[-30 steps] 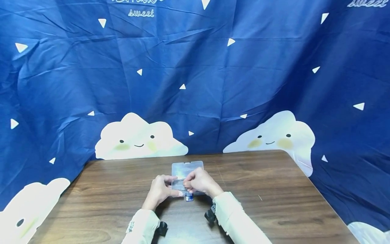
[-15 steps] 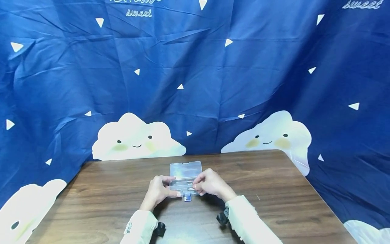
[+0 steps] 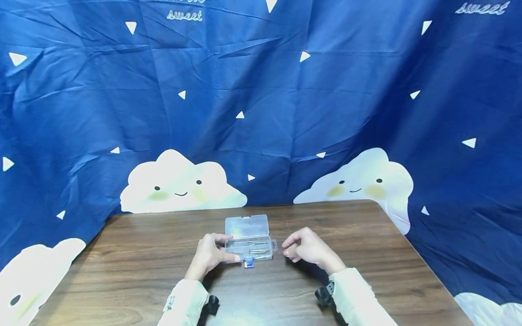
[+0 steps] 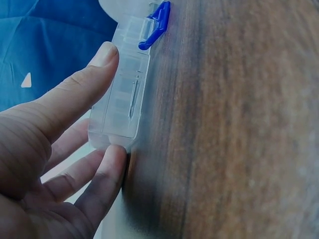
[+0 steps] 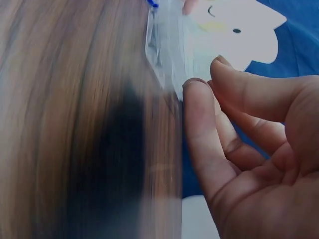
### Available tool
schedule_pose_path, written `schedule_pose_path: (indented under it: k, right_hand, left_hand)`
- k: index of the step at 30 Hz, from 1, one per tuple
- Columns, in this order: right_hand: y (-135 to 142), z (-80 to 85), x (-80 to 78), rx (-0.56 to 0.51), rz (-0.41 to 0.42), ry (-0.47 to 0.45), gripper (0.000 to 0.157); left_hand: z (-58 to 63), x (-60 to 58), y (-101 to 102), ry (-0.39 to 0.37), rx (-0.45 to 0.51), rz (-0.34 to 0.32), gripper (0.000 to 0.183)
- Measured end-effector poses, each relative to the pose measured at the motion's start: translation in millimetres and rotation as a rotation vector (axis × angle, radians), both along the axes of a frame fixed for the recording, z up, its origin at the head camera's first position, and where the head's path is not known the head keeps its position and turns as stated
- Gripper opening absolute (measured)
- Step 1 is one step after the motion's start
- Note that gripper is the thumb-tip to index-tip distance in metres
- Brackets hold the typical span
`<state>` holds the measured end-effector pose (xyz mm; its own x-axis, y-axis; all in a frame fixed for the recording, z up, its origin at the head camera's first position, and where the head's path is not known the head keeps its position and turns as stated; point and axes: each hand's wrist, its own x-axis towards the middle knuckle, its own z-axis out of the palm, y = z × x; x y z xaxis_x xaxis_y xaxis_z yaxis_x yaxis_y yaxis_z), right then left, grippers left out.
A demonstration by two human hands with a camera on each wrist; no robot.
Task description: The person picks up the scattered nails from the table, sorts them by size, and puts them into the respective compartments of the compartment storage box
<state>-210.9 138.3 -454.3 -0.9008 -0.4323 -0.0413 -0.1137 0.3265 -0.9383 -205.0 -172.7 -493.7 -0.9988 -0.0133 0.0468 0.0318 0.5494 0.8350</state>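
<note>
A small clear plastic storage box (image 3: 236,250) stands on the table, its clear lid (image 3: 247,226) raised at the back. A blue latch (image 3: 249,263) hangs at the front, and a clear hang tab (image 3: 274,245) sticks out on the right. Thin metallic pieces (image 3: 258,251) lie in its compartments; their kind is too small to tell. My left hand (image 3: 207,254) grips the box's left end, thumb at the front and fingers round the end and back. Just right of the box, my right hand (image 3: 309,248) hovers with loosely bent fingers and holds nothing visible.
The wooden table (image 3: 155,267) extends to both sides and toward the front. Behind it hangs a blue cloth (image 3: 269,113) with white clouds and triangles. Each wrist wears a small black camera, such as the right wrist camera (image 3: 324,295).
My right hand has left the box's compartments and moved right, uncovering the metallic pieces and the hang tab. The left hand keeps its grip on the box. The head view has shifted slightly.
</note>
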Motion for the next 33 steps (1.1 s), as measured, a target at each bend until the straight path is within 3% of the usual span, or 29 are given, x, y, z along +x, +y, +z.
schedule_pose_path:
  k: [15,23,33]
  right_hand:
    - [43,-2.4,1.8,-0.017,-0.058,-0.014,0.024]
    - [67,0.6,2.9,-0.010,-0.115,-0.008,0.025]
    - [96,1.0,4.6,0.055,-0.106,-0.011,0.030]
  left_hand:
    - [-3.4,1.1,-2,-0.054,0.000,0.014,0.066]
    - [-0.5,0.8,-2,-0.038,0.012,0.018,0.065]
    - [1.1,-0.4,-1,-0.038,0.003,0.020,0.066]
